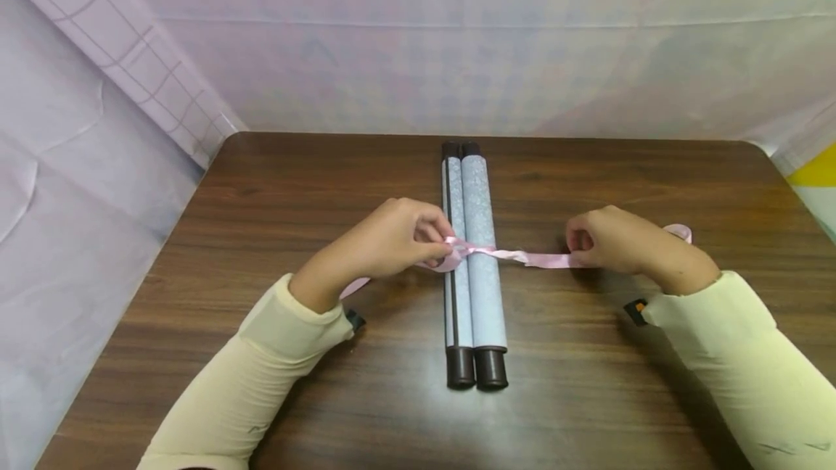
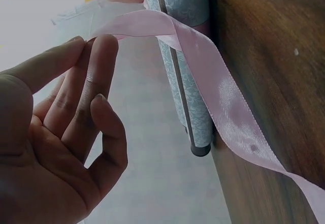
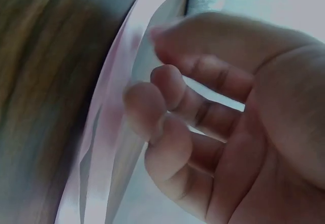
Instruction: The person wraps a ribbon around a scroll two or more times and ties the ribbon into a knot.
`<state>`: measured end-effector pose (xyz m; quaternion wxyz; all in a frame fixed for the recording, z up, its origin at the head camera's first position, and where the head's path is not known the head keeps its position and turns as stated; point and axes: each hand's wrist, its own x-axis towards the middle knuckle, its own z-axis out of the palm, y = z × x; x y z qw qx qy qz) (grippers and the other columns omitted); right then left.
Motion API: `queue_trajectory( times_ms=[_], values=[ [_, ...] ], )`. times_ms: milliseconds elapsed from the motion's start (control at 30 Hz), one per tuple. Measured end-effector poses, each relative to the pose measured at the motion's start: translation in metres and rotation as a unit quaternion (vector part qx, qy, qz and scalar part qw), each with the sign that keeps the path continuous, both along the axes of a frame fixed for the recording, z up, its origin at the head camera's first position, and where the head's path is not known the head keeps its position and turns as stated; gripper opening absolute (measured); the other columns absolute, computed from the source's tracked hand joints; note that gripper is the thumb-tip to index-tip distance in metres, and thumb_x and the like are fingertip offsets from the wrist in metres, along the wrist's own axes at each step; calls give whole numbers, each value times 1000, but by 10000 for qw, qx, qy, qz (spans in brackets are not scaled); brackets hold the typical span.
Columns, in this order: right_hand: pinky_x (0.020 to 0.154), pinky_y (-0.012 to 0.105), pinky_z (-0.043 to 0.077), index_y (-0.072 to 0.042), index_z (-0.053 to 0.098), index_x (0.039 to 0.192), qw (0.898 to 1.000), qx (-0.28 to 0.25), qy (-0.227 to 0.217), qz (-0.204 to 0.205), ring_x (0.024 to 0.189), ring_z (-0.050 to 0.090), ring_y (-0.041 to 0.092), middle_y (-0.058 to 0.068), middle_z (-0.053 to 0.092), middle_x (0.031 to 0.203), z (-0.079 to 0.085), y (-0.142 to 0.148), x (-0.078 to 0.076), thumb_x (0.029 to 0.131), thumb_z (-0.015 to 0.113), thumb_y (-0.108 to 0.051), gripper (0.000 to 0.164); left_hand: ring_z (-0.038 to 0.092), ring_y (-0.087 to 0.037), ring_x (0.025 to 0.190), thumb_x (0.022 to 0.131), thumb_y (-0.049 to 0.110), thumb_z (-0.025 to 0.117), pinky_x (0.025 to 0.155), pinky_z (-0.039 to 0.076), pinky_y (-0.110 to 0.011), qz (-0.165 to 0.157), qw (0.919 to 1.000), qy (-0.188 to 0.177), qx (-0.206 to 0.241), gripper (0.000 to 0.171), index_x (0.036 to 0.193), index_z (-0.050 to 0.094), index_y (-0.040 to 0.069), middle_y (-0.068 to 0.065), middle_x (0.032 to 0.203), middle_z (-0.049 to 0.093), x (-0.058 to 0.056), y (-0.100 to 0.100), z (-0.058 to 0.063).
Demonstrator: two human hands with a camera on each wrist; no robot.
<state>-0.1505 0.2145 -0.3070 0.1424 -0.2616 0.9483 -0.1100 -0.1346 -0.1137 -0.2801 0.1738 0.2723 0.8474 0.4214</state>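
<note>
A hanging scroll [image 1: 485,296], wound into two pale-blue patterned rolls with dark brown end knobs, lies lengthwise on the table. Around its middle goes a pink satin ribbon [image 1: 508,255], twisted where it crosses the rolls. My left hand [image 1: 398,238] pinches a bend of this ribbon between thumb and fingertip, just over the left roll; in the left wrist view a length of ribbon [image 2: 218,92] drops from there to the tabletop. To the right, my right hand [image 1: 610,239] hovers at the other ribbon length. In the right wrist view, its loosely bent fingers [image 3: 167,148] lie beside the ribbon [image 3: 114,102], with a gap under the thumb.
The brown wood-grain table [image 1: 313,187] has rounded far corners. Behind it hangs a pale checked cloth [image 1: 418,71], and white sheeting [image 1: 85,187] covers the left side. A ribbon curl [image 1: 679,231] shows beyond the right wrist. Small dark pieces sit at both cuffs.
</note>
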Motion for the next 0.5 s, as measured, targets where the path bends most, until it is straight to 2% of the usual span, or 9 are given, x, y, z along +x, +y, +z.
queue_trajectory(
  times_ms=[133, 333, 500],
  values=[
    [51, 30, 40, -13, 63, 90, 9999, 4, 154, 52, 58, 47, 11, -2, 54, 69, -2, 0, 4, 75, 76, -27, 25, 65, -11, 68, 81, 9, 72, 61, 58, -28, -2, 9998, 150, -138, 9, 88, 68, 9, -5, 82, 74, 0, 0, 1],
    [49, 31, 40, -16, 61, 79, 9974, 186, 679, 143, 61, 47, 13, -2, 54, 72, -9, 0, 8, 75, 73, -17, 12, 64, -8, 68, 81, 9, 71, 61, 56, -24, 60, 9992, 259, -304, 8, 88, 68, 11, -3, 82, 74, 1, 0, 2],
    [48, 32, 40, -17, 61, 75, 9962, 279, 824, 71, 64, 49, 16, 1, 56, 79, -8, 3, 9, 75, 70, -10, 11, 64, -8, 69, 82, 9, 71, 61, 56, -23, 77, 9990, 261, -352, 8, 89, 68, 10, -4, 83, 74, 2, 0, 3]
  ],
)
